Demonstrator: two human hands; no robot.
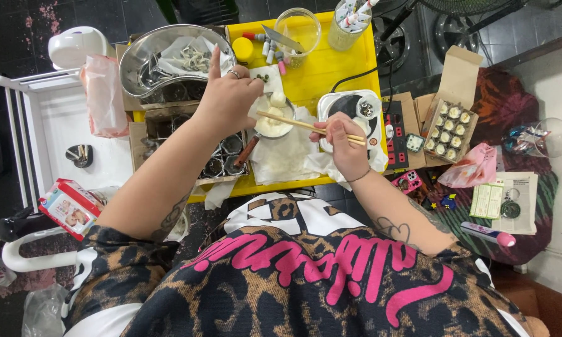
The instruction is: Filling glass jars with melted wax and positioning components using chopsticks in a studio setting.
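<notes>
My right hand (343, 145) grips a pair of wooden chopsticks (293, 122) whose tips reach into a small metal pot (273, 125) holding a pale, creamy mass. My left hand (228, 97), with a ring on one finger, hovers over the pot's left rim and pinches something small above it; what it pinches is too small to tell. The pot has a dark wooden handle (247, 151) and rests on white paper towel (287, 159) on a yellow tray (331, 62).
A small white electric hotplate (356, 109) sits right of the pot. A steel bowl (169, 56) with small metal pieces lies at back left. A clear cup (298, 28), jar of tubes (349, 22), box of small round candles (449, 128), power strip (396, 134) and pink bag (474, 167) surround.
</notes>
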